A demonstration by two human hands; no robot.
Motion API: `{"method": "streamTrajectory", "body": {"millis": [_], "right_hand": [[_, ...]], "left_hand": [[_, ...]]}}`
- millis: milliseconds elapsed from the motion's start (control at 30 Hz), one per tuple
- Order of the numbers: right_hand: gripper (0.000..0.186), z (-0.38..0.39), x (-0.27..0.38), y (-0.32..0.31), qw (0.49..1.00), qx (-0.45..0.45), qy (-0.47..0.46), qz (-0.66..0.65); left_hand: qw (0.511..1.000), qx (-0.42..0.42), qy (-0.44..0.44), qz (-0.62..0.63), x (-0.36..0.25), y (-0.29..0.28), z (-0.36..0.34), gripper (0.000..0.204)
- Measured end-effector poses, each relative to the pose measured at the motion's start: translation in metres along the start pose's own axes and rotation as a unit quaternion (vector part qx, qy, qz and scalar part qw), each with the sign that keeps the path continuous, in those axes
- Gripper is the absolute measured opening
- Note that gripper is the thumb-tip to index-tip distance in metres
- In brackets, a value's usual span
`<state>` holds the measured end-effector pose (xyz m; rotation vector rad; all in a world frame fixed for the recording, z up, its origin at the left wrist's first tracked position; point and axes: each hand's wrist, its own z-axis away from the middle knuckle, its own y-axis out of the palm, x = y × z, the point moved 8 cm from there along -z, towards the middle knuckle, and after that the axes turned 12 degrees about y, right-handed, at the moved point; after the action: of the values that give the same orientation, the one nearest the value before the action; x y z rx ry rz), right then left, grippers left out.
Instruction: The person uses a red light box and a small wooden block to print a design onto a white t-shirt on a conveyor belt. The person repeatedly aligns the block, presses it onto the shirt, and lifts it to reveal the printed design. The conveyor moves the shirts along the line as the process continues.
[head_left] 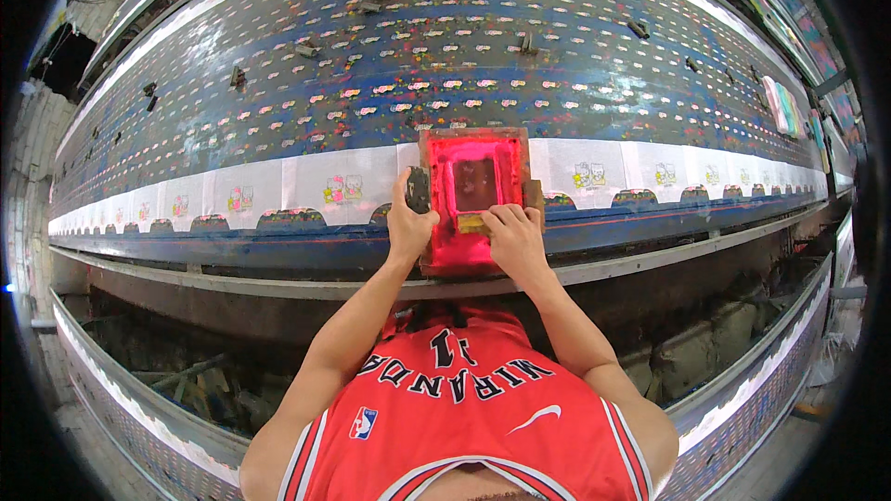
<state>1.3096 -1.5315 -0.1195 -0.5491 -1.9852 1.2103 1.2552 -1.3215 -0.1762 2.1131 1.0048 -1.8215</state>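
A small wooden screen-printing frame (445, 250), coated in bright pink-red ink around a darker inner panel, lies across the white fabric strip (594, 153) printed with cartoon figures along the long table. My left hand (411, 218) grips a dark, worn block (417, 187) on the frame's left side. My right hand (512, 234) is closed on a yellowish squeegee (471, 223) inside the inked area, near a wooden block at the frame's right. The fabric directly under the frame is hidden.
The dark blue table (278, 28), dotted with repeated small prints, carries scattered small dark metal pieces (526, 43). A metal rail (640, 249) runs along its near edge, above a dark gap. Pastel cloth (782, 107) hangs at the far right. Another printed table (733, 417) stands behind me.
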Motion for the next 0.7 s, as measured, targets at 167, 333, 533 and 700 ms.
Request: {"method": "streamTrajectory", "body": {"millis": [167, 333, 533, 700], "right_hand": [[0.029, -0.0012, -0.005, -0.0031, 1.0, 0.0, -0.007, -0.003], [0.035, -0.0015, -0.0082, -0.0013, 1.0, 0.012, 0.001, -0.014], [0.035, -0.0014, -0.0098, -0.0007, 1.0, 0.004, 0.014, -0.018], [0.036, 0.001, -0.0086, 0.002, 1.0, 0.004, 0.023, -0.015]], "left_hand": [[0.998, -0.01, 0.02, -0.065, -0.0014, 0.0036, -0.0008, 0.086], [0.996, 0.006, -0.013, -0.093, 0.0, 0.005, -0.0006, 0.087], [0.996, 0.016, -0.017, -0.083, -0.0033, 0.0059, -0.0038, 0.086], [0.998, 0.027, -0.026, -0.051, -0.0031, 0.004, -0.0055, 0.086]]}}
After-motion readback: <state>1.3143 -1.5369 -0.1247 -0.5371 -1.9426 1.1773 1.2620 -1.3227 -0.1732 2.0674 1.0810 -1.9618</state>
